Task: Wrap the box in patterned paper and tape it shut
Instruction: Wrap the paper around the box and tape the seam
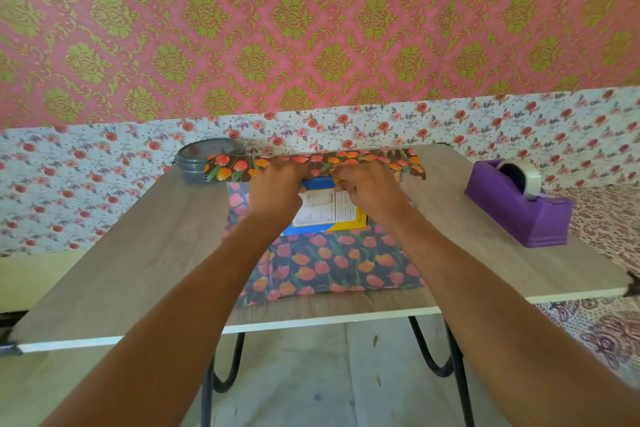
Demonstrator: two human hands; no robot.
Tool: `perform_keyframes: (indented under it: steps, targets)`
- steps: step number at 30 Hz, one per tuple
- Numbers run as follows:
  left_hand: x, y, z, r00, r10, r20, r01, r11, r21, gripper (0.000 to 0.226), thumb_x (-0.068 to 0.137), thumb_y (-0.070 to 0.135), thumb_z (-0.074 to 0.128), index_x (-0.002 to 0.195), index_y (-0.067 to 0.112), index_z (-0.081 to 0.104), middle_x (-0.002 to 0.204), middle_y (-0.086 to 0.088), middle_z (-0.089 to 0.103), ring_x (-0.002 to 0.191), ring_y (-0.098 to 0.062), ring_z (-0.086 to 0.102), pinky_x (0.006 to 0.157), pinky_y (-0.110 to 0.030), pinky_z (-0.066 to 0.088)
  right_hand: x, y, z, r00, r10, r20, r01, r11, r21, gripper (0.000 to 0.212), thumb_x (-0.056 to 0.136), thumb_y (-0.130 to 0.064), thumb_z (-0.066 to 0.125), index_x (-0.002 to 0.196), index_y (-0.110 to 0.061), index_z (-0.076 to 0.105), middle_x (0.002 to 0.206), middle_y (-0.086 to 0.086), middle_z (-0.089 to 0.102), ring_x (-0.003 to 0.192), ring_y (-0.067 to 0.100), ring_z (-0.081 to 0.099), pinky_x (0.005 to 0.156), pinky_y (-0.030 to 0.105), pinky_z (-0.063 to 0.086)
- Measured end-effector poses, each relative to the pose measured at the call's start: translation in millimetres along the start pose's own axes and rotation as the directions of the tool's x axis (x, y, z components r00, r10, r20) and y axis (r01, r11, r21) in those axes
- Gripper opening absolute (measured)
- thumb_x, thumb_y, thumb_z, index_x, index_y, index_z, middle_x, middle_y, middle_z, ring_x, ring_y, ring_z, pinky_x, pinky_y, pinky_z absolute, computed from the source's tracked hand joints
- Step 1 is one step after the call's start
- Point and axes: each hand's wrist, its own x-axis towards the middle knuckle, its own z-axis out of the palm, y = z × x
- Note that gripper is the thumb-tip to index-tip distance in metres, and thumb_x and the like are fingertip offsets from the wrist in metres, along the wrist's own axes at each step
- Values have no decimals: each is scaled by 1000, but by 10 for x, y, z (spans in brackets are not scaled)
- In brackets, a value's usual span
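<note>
A blue and yellow box with a white printed label lies on a sheet of dark tulip-patterned paper in the middle of the wooden table. The paper's far edge is folded up over the far side of the box. My left hand and my right hand lie side by side on the box's far end, fingers curled over the folded paper edge and gripping it. The near part of the sheet lies flat toward the table's front edge.
A purple tape dispenser with a clear tape roll stands at the right of the table. A grey round lidded container sits at the back left. A floral-papered wall runs close behind the table. Black hairpin legs show below.
</note>
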Motion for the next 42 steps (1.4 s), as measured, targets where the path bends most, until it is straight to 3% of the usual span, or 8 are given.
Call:
perform_keyframes:
  steps: [10,14,18,23,27,31,36,42]
  targets:
    - [-29,132,-74,999,10,37,-12,998,62,37,93,4,62,120,26,73,104,-5,63,96,-28,61,61,-34,40,-297,57,-332,955,264,-139,-222,940,260,27,92,-16,70,118,-9,73,109,11,75,97,28,70,83,40,58]
    - [-46,190,-69,999,-26,19,24,994,109,36,88,-2,63,115,18,75,103,-10,65,93,-33,63,61,-36,44,-654,397,-586,856,470,-218,-473,880,39,36,84,-1,68,119,-2,68,116,17,66,109,36,61,89,44,54]
    - [-47,190,-41,999,-44,27,41,992,116,33,87,0,66,114,17,75,106,-10,65,96,-34,63,63,-37,46,-1043,774,-914,727,640,-248,-686,688,-235,41,80,-3,72,121,-4,65,127,18,58,123,39,51,104,53,39]
    - [-21,201,-57,994,-97,58,88,986,142,38,87,-1,64,117,21,75,100,-10,70,91,-33,65,60,-34,42,-1372,1033,-1137,553,791,-262,-826,480,-294,67,77,-36,81,132,-8,55,143,23,46,140,41,34,110,67,24]
    - [-30,223,-70,989,-124,78,110,981,161,31,90,5,64,115,20,74,98,-10,70,88,-32,66,59,-34,41,-1494,1186,-1187,364,929,-70,-910,339,-239,91,81,-38,78,152,-13,27,159,24,22,141,51,28,114,68,20]
    - [-35,224,-94,993,-95,76,81,982,169,32,92,8,67,120,23,73,104,-10,70,94,-34,66,61,-35,43,-1483,1350,-1192,340,938,-62,-939,335,-80,103,81,-11,79,157,-13,11,161,22,16,137,54,33,110,64,30]
    - [-28,220,-101,992,-101,71,87,980,176,32,92,10,67,119,25,74,102,-10,70,91,-35,66,61,-34,40,-1452,1385,-1218,452,885,-108,-892,451,-36,92,70,-6,89,141,7,33,136,27,48,126,45,50,104,54,42]
    - [-27,202,-87,991,-114,72,100,979,175,27,92,10,68,116,20,74,101,-12,70,90,-35,67,61,-35,40,-1317,1048,-993,522,847,-102,-844,531,83,86,57,-6,95,126,3,45,119,21,60,111,40,60,95,54,50]
